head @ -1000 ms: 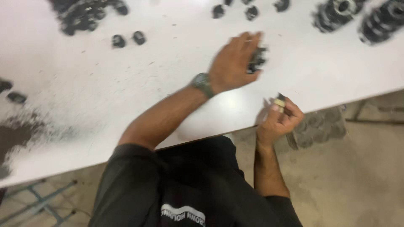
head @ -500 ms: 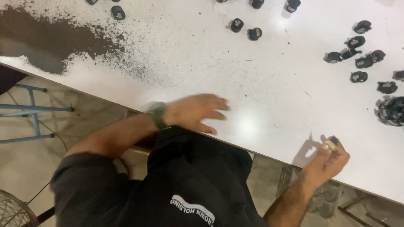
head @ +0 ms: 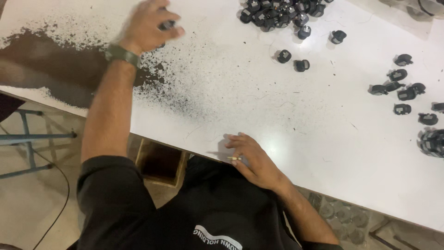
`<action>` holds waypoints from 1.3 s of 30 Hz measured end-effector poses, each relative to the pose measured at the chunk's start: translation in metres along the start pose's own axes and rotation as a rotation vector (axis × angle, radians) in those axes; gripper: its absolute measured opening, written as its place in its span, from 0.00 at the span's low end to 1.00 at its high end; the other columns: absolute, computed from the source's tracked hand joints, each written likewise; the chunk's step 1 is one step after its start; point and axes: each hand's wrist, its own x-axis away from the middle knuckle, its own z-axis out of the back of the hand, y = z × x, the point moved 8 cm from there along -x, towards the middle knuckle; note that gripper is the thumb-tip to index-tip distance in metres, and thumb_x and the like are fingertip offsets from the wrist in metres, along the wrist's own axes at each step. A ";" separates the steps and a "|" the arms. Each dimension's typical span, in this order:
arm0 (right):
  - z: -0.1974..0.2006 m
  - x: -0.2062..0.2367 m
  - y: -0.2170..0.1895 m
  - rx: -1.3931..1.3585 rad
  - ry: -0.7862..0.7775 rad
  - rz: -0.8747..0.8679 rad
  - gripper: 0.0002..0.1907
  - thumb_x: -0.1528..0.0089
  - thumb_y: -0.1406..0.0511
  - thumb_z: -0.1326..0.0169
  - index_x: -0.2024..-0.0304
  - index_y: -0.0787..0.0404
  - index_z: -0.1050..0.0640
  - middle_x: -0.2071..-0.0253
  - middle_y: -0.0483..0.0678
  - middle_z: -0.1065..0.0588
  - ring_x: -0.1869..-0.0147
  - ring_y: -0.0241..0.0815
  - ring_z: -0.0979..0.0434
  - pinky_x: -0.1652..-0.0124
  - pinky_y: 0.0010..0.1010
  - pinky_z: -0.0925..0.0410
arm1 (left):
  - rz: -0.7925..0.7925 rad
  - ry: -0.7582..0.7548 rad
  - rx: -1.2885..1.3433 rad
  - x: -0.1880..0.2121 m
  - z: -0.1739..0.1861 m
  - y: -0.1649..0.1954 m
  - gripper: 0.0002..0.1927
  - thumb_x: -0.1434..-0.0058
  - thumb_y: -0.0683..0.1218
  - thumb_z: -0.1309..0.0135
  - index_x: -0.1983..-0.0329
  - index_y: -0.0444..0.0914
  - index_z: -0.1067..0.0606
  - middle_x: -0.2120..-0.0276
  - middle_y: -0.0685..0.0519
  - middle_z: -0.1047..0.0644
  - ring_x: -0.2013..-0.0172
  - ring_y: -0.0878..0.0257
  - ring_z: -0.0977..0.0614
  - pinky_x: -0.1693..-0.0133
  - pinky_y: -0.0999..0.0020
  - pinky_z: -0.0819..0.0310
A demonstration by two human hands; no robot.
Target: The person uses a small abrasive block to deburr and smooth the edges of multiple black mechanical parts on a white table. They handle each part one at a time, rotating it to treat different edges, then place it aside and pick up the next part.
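My left hand (head: 148, 23) reaches far out over the white table (head: 259, 111), above the edge of a dark powder patch (head: 60, 69). Its fingers are curled around a small dark part (head: 167, 25). A watch (head: 121, 53) sits on that wrist. My right hand (head: 252, 157) rests at the table's near edge and pinches a small brass-coloured piece (head: 233, 158) between its fingers.
A heap of small black round parts (head: 277, 11) lies at the far middle, with loose ones (head: 291, 60) nearer and more (head: 404, 88) at the right. A brown box (head: 159, 162) stands under the table. Blue metal legs (head: 27, 139) are at the left.
My left hand has swung from the table's near edge out to the far left over the powder. My right hand has stayed at the near edge. The view has shifted.
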 end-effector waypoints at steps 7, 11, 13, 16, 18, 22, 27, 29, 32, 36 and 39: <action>0.049 0.074 0.051 -0.325 0.465 -0.163 0.05 0.30 0.70 0.51 0.51 0.59 0.32 0.45 0.54 0.24 0.31 0.52 0.28 0.30 0.49 0.36 | -0.371 -0.125 -0.277 0.067 -0.136 0.130 0.22 0.33 0.58 0.45 0.40 0.46 0.24 0.28 0.49 0.40 0.29 0.45 0.43 0.33 0.41 0.47; 0.073 0.123 0.071 -0.378 0.718 -0.193 0.06 0.28 0.71 0.51 0.51 0.60 0.34 0.45 0.55 0.25 0.32 0.48 0.26 0.31 0.43 0.34 | -0.593 -0.127 -0.249 0.094 -0.194 0.212 0.20 0.33 0.55 0.45 0.42 0.42 0.24 0.28 0.46 0.39 0.30 0.42 0.43 0.35 0.40 0.43; 0.078 0.142 0.077 -0.378 0.784 -0.234 0.06 0.29 0.73 0.51 0.51 0.61 0.33 0.44 0.54 0.26 0.33 0.47 0.27 0.33 0.40 0.34 | -0.658 -0.144 -0.202 0.099 -0.207 0.244 0.18 0.32 0.54 0.44 0.42 0.43 0.25 0.27 0.48 0.39 0.28 0.43 0.42 0.35 0.41 0.41; 0.082 0.163 0.074 -0.248 0.849 -0.231 0.06 0.30 0.74 0.50 0.53 0.63 0.32 0.45 0.54 0.27 0.34 0.47 0.26 0.35 0.38 0.33 | -0.863 -0.022 -0.090 0.112 -0.188 0.273 0.35 0.48 0.60 0.38 0.37 0.43 0.28 0.33 0.39 0.38 0.32 0.40 0.42 0.41 0.30 0.43; 0.082 0.171 0.071 -0.158 0.864 -0.252 0.06 0.31 0.74 0.48 0.54 0.63 0.31 0.48 0.55 0.26 0.37 0.47 0.25 0.37 0.37 0.32 | -0.784 0.044 -0.043 0.118 -0.166 0.260 0.36 0.42 0.54 0.38 0.32 0.40 0.32 0.33 0.36 0.37 0.34 0.44 0.37 0.39 0.40 0.38; 0.079 0.174 0.064 -0.027 0.877 -0.317 0.08 0.34 0.73 0.43 0.54 0.64 0.29 0.52 0.54 0.25 0.41 0.47 0.24 0.41 0.36 0.31 | -0.399 -0.008 0.074 0.137 -0.150 0.207 0.28 0.37 0.48 0.39 0.35 0.37 0.31 0.39 0.43 0.28 0.38 0.51 0.27 0.38 0.51 0.32; 0.065 0.141 0.035 0.103 0.748 -0.167 0.13 0.36 0.72 0.43 0.50 0.64 0.29 0.50 0.55 0.25 0.42 0.50 0.24 0.37 0.45 0.34 | -0.412 -0.028 0.010 0.148 -0.170 0.210 0.28 0.44 0.47 0.37 0.41 0.36 0.27 0.47 0.45 0.25 0.44 0.48 0.26 0.46 0.50 0.32; 0.056 0.127 0.020 0.202 0.638 -0.070 0.12 0.38 0.74 0.43 0.53 0.62 0.27 0.52 0.52 0.24 0.44 0.52 0.23 0.32 0.52 0.37 | -0.386 0.024 0.019 0.142 -0.170 0.214 0.26 0.43 0.47 0.36 0.43 0.37 0.28 0.48 0.47 0.25 0.45 0.48 0.26 0.46 0.49 0.33; 0.057 0.124 0.016 0.290 0.662 -0.155 0.11 0.39 0.76 0.44 0.55 0.59 0.23 0.55 0.46 0.26 0.41 0.51 0.23 0.27 0.55 0.40 | -0.442 0.060 0.012 0.146 -0.170 0.225 0.22 0.40 0.44 0.38 0.43 0.38 0.27 0.49 0.48 0.25 0.44 0.50 0.27 0.39 0.49 0.35; 0.060 0.125 0.011 0.470 0.616 -0.232 0.15 0.42 0.72 0.41 0.53 0.58 0.20 0.52 0.49 0.28 0.36 0.53 0.30 0.28 0.60 0.49 | -0.634 -0.035 0.035 0.175 -0.185 0.246 0.22 0.42 0.43 0.38 0.42 0.40 0.24 0.51 0.51 0.25 0.45 0.53 0.26 0.35 0.46 0.40; 0.055 0.120 0.011 0.477 0.543 -0.237 0.22 0.44 0.65 0.35 0.47 0.62 0.21 0.51 0.52 0.30 0.35 0.56 0.34 0.31 0.66 0.54 | -0.673 -0.069 0.091 0.190 -0.196 0.254 0.21 0.41 0.42 0.38 0.43 0.37 0.23 0.49 0.51 0.24 0.41 0.54 0.27 0.32 0.46 0.42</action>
